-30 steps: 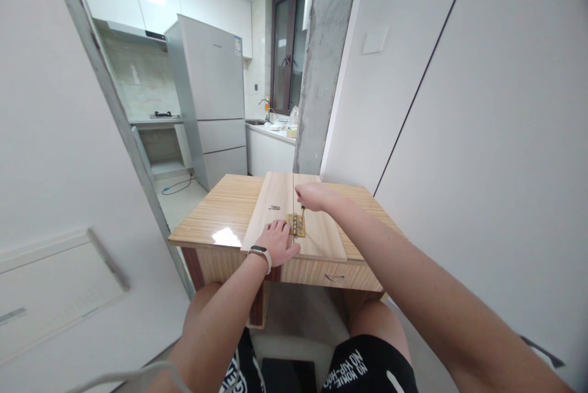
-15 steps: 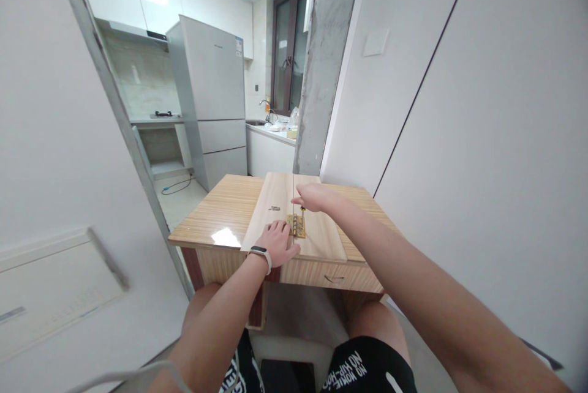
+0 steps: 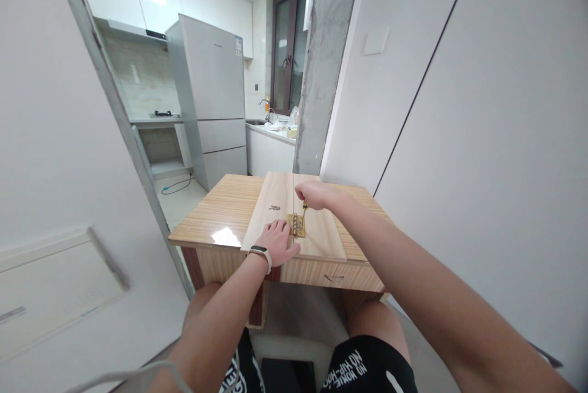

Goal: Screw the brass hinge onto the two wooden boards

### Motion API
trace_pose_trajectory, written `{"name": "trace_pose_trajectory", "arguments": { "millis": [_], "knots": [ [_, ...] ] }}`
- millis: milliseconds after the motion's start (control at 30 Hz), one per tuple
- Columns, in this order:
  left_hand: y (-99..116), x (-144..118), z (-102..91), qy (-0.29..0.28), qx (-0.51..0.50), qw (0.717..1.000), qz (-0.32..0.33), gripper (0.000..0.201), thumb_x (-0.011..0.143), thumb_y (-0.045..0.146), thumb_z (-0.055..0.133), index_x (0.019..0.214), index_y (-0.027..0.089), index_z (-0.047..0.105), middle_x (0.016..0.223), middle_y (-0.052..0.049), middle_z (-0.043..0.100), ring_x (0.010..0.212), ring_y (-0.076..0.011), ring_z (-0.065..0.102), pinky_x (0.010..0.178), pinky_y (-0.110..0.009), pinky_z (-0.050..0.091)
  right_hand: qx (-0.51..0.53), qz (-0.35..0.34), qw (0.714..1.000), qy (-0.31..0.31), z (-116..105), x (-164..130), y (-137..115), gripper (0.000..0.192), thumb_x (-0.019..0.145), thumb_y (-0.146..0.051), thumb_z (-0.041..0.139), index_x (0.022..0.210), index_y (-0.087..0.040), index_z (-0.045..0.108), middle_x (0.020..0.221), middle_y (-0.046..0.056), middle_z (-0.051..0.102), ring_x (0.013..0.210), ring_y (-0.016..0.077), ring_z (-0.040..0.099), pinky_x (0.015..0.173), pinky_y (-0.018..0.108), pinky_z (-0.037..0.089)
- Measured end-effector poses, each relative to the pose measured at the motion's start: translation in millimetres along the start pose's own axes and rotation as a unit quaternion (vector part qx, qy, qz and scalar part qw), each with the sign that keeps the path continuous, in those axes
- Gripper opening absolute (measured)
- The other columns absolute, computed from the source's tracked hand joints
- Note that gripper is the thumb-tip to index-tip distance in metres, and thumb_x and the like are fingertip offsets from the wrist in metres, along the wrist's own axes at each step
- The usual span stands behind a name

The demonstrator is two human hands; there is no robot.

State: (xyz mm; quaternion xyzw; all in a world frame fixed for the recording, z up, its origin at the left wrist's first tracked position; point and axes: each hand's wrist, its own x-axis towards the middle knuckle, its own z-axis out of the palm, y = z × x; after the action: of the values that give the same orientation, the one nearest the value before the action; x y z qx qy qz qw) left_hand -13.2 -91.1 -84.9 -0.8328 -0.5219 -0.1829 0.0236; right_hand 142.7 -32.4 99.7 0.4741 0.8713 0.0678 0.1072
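Observation:
Two pale wooden boards lie side by side, the left board and the right board, with a brass hinge across their seam. My right hand is closed around a screwdriver, held upright with its shaft reaching down to the hinge's right leaf. The tip is too small to make out clearly. My left hand lies flat with fingers spread over the boards, its fingertips beside the hinge's left edge. Several small screws lie in a little pile on the left board.
The boards rest on a wood-grain desk with a drawer handle at its front. My knees are beneath it. Behind stand a grey fridge and a concrete door edge; a white wall panel is on the right.
My right hand has turned at the wrist, its fingers now curled round the screwdriver instead of stretched out. The screwdriver's top leans slightly further right. My left hand stays put.

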Motion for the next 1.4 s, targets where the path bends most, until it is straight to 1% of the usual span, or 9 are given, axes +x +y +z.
{"name": "trace_pose_trajectory", "arguments": {
  "millis": [133, 300, 433, 700, 833, 1000, 1133, 1200, 1400],
  "knots": [
    [0.2, 0.2, 0.5, -0.002, 0.004, 1.000, -0.003, 0.054, 0.091, 0.059, 0.046, 0.127, 0.019, 0.052, 0.131, -0.015, 0.054, 0.125, -0.0333, 0.046, 0.105, -0.049, 0.034, 0.014, 0.028, 0.999, 0.012, 3.8, 1.7, -0.3, 0.031, 0.090, -0.030, 0.068, 0.117, -0.014, 0.069, 0.116, 0.015, 0.073, 0.102, 0.0237, 0.068, 0.077, 0.026, 0.046],
    [0.8, 0.4, 0.3, 0.004, 0.004, 1.000, -0.002, 0.054, 0.091, 0.061, 0.047, 0.125, 0.020, 0.053, 0.130, -0.015, 0.054, 0.125, -0.0334, 0.046, 0.105, -0.049, 0.034, -0.001, 0.052, 0.998, 0.030, 8.3, 1.9, -1.8, 0.051, 0.101, -0.051, 0.045, 0.116, -0.010, 0.070, 0.116, 0.022, 0.072, 0.108, 0.0280, 0.068, 0.083, 0.031, 0.049],
    [0.8, 0.1, -0.1, 0.003, 0.006, 1.000, -0.003, 0.054, 0.091, 0.060, 0.047, 0.126, 0.020, 0.053, 0.131, -0.015, 0.054, 0.125, -0.0333, 0.046, 0.105, -0.049, 0.035, -0.023, 0.049, 0.998, 0.045, 11.1, 3.7, -0.7, 0.049, 0.103, -0.047, 0.041, 0.112, -0.011, 0.072, 0.114, 0.023, 0.072, 0.107, 0.0295, 0.068, 0.084, 0.033, 0.049],
    [1.0, 0.3, -0.7, 0.006, 0.004, 1.000, 0.001, 0.052, 0.091, 0.059, 0.048, 0.125, 0.020, 0.053, 0.131, -0.015, 0.054, 0.125, -0.0331, 0.047, 0.106, -0.049, 0.035, -0.021, 0.003, 0.999, 0.033, 7.8, 0.5, -1.0, 0.017, 0.093, -0.025, 0.060, 0.106, -0.019, 0.070, 0.109, 0.013, 0.074, 0.098, 0.0226, 0.068, 0.076, 0.027, 0.045],
    [0.8, 0.4, -0.5, 0.004, 0.002, 1.000, -0.001, 0.052, 0.091, 0.059, 0.048, 0.125, 0.020, 0.053, 0.131, -0.014, 0.054, 0.125, -0.0332, 0.047, 0.106, -0.049, 0.035, 0.015, -0.013, 0.999, 0.032, 5.1, 0.4, -0.8, 0.020, 0.086, -0.015, 0.066, 0.105, -0.021, 0.069, 0.109, 0.008, 0.074, 0.097, 0.0201, 0.067, 0.071, 0.025, 0.043],
    [0.9, 0.1, -0.6, -0.004, 0.000, 1.000, -0.006, 0.053, 0.092, 0.060, 0.047, 0.127, 0.020, 0.052, 0.133, -0.015, 0.053, 0.127, -0.0336, 0.045, 0.107, -0.050, 0.034, 0.039, 0.031, 0.998, 0.030, 9.5, 3.7, 1.0, 0.031, 0.091, -0.033, 0.068, 0.116, -0.016, 0.066, 0.116, 0.014, 0.072, 0.103, 0.0229, 0.067, 0.078, 0.026, 0.045],
    [1.6, 0.3, -1.0, -0.004, 0.000, 1.000, -0.006, 0.054, 0.091, 0.060, 0.047, 0.127, 0.020, 0.052, 0.133, -0.015, 0.053, 0.126, -0.0337, 0.045, 0.107, -0.050, 0.033, 0.023, 0.048, 0.997, 0.051, 14.3, 4.9, 1.5, 0.049, 0.099, -0.054, 0.048, 0.117, -0.013, 0.065, 0.117, 0.021, 0.071, 0.108, 0.0279, 0.067, 0.085, 0.032, 0.047],
    [1.8, 0.4, -1.0, 0.000, 0.001, 1.000, -0.004, 0.054, 0.091, 0.060, 0.047, 0.127, 0.020, 0.052, 0.133, -0.015, 0.053, 0.126, -0.0336, 0.045, 0.107, -0.050, 0.033, 0.009, 0.051, 0.997, 0.051, 14.6, 5.4, 1.0, 0.048, 0.101, -0.052, 0.044, 0.114, -0.012, 0.067, 0.116, 0.022, 0.071, 0.108, 0.0289, 0.067, 0.085, 0.033, 0.047],
    [2.2, 0.5, -1.0, 0.003, 0.005, 1.000, -0.006, 0.054, 0.091, 0.060, 0.048, 0.127, 0.020, 0.052, 0.132, -0.015, 0.054, 0.126, -0.0336, 0.046, 0.106, -0.050, 0.034, 0.002, 0.034, 0.999, 0.031, 8.5, 3.9, -1.3, 0.026, 0.096, -0.034, 0.057, 0.113, -0.018, 0.067, 0.114, 0.014, 0.073, 0.102, 0.0244, 0.068, 0.077, 0.029, 0.046]
  ]
}}
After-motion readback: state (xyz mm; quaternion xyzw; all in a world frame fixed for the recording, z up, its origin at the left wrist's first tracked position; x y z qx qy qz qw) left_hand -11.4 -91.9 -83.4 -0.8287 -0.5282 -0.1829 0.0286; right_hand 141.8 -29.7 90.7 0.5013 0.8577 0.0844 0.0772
